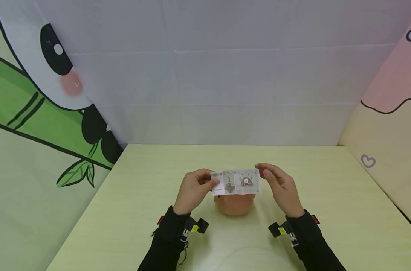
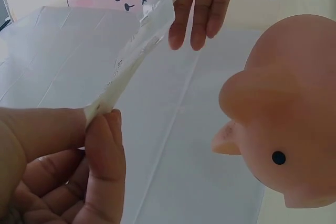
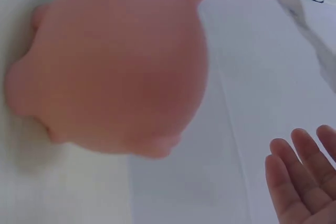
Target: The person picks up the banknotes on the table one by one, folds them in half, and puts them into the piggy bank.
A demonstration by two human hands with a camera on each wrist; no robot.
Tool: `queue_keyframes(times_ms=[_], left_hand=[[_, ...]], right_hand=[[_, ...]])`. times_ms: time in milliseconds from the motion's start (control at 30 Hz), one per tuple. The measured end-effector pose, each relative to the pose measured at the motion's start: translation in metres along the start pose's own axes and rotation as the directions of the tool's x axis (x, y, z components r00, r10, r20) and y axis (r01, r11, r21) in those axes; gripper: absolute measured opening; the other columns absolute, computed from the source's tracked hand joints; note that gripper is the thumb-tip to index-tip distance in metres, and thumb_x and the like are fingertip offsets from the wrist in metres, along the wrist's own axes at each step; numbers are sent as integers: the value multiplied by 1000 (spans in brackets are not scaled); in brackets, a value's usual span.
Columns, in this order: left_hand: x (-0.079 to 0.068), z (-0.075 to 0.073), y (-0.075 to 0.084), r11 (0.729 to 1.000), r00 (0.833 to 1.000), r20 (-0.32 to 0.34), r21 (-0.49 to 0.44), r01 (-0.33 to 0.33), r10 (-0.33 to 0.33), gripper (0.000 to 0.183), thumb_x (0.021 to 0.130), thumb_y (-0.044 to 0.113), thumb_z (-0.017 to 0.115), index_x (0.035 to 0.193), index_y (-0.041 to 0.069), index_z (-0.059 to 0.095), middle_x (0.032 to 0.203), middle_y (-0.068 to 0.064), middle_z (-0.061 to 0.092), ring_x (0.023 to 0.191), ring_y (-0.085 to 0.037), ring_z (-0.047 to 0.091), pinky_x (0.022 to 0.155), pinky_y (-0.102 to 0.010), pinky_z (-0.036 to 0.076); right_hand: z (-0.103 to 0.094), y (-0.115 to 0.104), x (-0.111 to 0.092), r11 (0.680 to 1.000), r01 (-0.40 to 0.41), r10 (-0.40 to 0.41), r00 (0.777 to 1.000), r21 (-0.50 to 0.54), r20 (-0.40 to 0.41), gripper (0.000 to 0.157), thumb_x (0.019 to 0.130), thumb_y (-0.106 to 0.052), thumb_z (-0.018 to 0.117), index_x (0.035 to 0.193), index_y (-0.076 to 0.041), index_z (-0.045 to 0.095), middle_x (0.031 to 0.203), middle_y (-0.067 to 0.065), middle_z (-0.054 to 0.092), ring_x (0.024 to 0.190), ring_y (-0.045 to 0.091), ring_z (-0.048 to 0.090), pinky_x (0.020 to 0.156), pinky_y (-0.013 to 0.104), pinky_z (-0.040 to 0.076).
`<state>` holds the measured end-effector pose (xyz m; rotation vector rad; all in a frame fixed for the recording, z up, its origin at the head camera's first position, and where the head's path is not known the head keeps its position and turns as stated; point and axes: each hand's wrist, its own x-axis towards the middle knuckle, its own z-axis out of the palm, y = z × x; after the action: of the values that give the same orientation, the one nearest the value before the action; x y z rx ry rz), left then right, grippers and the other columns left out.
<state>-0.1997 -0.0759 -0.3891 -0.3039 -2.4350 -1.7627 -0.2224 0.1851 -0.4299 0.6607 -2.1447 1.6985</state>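
The left hand (image 1: 194,190) pinches a banknote (image 1: 237,182) near a toy pig (image 1: 234,206); the right hand (image 1: 283,188), fingers extended, is beside the banknote's other end, best supported to stay flat.

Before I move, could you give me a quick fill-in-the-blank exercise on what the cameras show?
1. The left hand pinches the banknote between its fingers and its ____.
2. In the head view, the numeral printed on the banknote is ____.
3. In the left wrist view, the pig figurine shows an eye coloured ____.
4. In the head view, the banknote hides the figurine's ____ (upper/lower) part.

Missing words: thumb; 1; black; upper
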Motion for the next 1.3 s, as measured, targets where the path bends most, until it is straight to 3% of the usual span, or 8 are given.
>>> queue_keyframes(times_ms=[233,533,667,1000,1300], left_hand=[[3,1,2,1000,1000,-9,14,-3,3,11,88,6,71,99,4,73,88,-11,71,68,-16,60,60,-21,49],[7,4,-1,999,1000,-15,47,-12,13,12,88,7,71,100,3,73,88,-12,71,68,-14,60,61,-20,48],[8,5,-1,999,1000,-12,49,-21,22,12,89,7,71,100,3,73,88,-12,72,68,-13,60,61,-20,48],[12,7,-1,998,999,-33,69,-14,17,12,89,7,71,100,4,73,89,-11,72,70,-14,62,63,-21,50],[14,7,1,999,999,-36,51,5,-3,11,89,6,71,99,4,72,88,-10,70,70,-16,59,62,-20,48]], right_hand=[[2,-13,9,999,17,-19,998,41,57,33,98,-4,57,131,-4,59,125,21,63,110,-3,60,93,12,47],[0,-13,18,989,-140,145,982,-47,124,34,95,-14,65,128,-8,62,110,13,70,89,4,64,79,16,53],[-2,-10,19,983,-171,178,973,-62,146,30,95,-17,65,124,-7,64,104,13,71,83,7,65,74,19,54],[-5,-5,22,983,-179,183,970,-42,162,15,93,-17,68,102,-5,69,88,12,71,66,14,62,59,23,49],[-5,-1,25,986,-165,167,975,-26,147,12,94,-14,67,98,-3,69,84,13,71,64,20,62,57,25,50]])
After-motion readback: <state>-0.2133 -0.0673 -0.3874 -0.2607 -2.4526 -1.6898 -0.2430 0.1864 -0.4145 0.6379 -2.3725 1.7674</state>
